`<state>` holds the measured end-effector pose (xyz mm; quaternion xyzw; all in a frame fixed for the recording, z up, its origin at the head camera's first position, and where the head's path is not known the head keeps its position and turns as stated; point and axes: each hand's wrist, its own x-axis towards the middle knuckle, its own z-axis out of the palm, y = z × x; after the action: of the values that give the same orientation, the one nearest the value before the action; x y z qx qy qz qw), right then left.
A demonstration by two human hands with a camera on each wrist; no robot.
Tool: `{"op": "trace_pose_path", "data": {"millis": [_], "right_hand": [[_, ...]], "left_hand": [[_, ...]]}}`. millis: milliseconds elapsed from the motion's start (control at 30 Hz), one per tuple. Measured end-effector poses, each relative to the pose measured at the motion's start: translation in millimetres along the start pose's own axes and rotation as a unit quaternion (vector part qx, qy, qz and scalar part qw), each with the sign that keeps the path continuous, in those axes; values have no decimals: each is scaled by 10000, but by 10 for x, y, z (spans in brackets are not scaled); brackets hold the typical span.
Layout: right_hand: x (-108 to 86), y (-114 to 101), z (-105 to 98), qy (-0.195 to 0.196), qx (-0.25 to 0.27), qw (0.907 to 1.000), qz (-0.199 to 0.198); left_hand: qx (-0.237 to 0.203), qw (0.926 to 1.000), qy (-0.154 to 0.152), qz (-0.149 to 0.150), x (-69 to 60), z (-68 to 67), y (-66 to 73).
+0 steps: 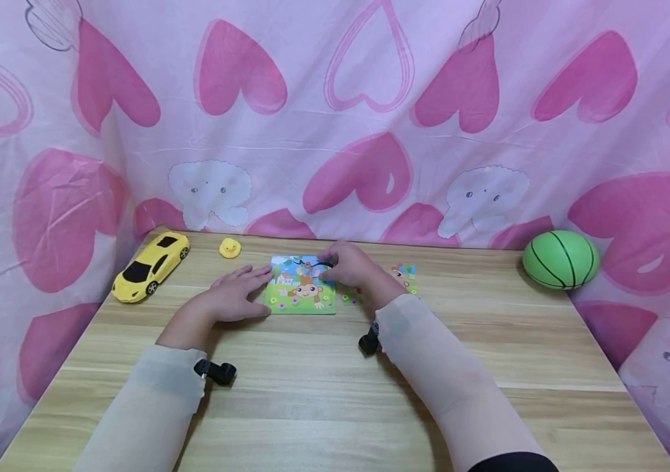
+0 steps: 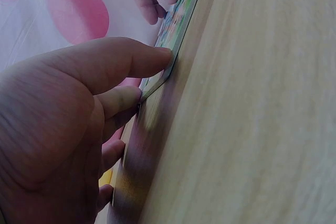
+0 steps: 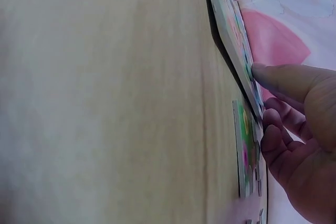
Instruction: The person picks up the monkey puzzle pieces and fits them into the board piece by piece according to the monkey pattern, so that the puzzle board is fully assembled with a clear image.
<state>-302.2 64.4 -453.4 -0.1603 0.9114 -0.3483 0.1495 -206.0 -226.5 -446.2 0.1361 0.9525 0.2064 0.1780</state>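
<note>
A jigsaw puzzle (image 1: 288,305) in a flat board, with a cartoon monkey on a green meadow, lies toward the back of the wooden table. My left hand (image 1: 230,296) is at its left side, fingers fairly straight; thumb and index finger touch the edge near a corner, as the left wrist view shows. At the upper right corner my right hand (image 1: 349,265) holds the puzzle's edge, thumb on the picture and other fingers curled beside it. Loose puzzle pieces (image 1: 404,274) lie to the right, partly hidden by the right hand and wrist.
A yellow toy car (image 1: 152,267) stands at the back left, with a small yellow rubber duck (image 1: 230,248) beside it. At the back right is a green ball (image 1: 561,260) with black lines. A pink heart-patterned curtain (image 1: 288,144) hangs behind the table (image 1: 294,406).
</note>
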Motion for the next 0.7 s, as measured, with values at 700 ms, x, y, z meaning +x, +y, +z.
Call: {"op": "trace_pose_path", "data": {"millis": [700], "right_hand": [[52,-66,-21,-283,-293,9991,138]], "left_hand": [[-20,10000,14,-11,3,8,-14]]}}
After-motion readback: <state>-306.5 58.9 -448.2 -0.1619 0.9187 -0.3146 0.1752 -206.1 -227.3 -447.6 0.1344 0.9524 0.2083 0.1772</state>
